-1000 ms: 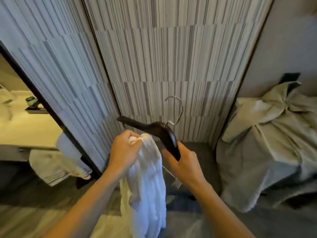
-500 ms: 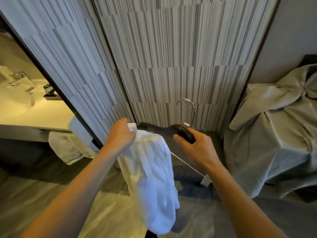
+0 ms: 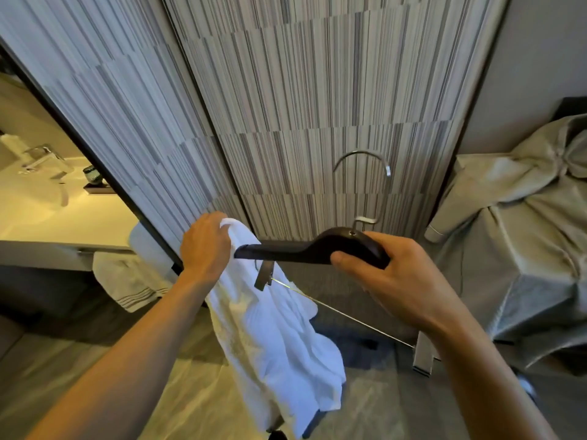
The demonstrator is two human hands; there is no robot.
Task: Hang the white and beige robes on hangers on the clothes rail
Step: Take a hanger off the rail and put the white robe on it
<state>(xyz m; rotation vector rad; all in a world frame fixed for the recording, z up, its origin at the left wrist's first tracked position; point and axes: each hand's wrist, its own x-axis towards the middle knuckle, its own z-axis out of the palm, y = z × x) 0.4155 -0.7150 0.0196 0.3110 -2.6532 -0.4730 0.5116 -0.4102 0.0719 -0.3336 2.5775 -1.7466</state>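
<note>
- While the head view is showing only one moment, it is making the stage fairly plain: neither robe is hanging yet, and no rail is showing anywhere in frame.
- The left hand [image 3: 206, 249] is bunching a fold of the white robe [image 3: 273, 341] in a closed fist, and the rest of the cloth is trailing down toward the floor between the two forearms.
- The right hand [image 3: 394, 281] is wrapping around the right shoulder of the dark hanger [image 3: 305, 249], thumb underneath and the other fingers curled over the top, so its metal hook [image 3: 362, 163] is standing upward in front of the striped wall [image 3: 317, 106].
- The hanger's free left tip is touching or just overlapping the gathered cloth beside the left fist; I am judging that the robe's shoulder is being fed onto that arm, but whether the tip is already inside the garment cannot be told.
- A thin bar with clips [image 3: 422, 357] is dangling slackly under the hanger, one clip by the cloth and one near the right forearm.
- The beige robe [image 3: 521, 249] is lying crumpled over something at the right edge, well apart from both hands and looking untouched.
- By my reading, most of the job is remaining: seating the white robe on both hanger arms, hooking it up, then repeating everything for the beige one with a second hanger, which is not appearing here.
</note>
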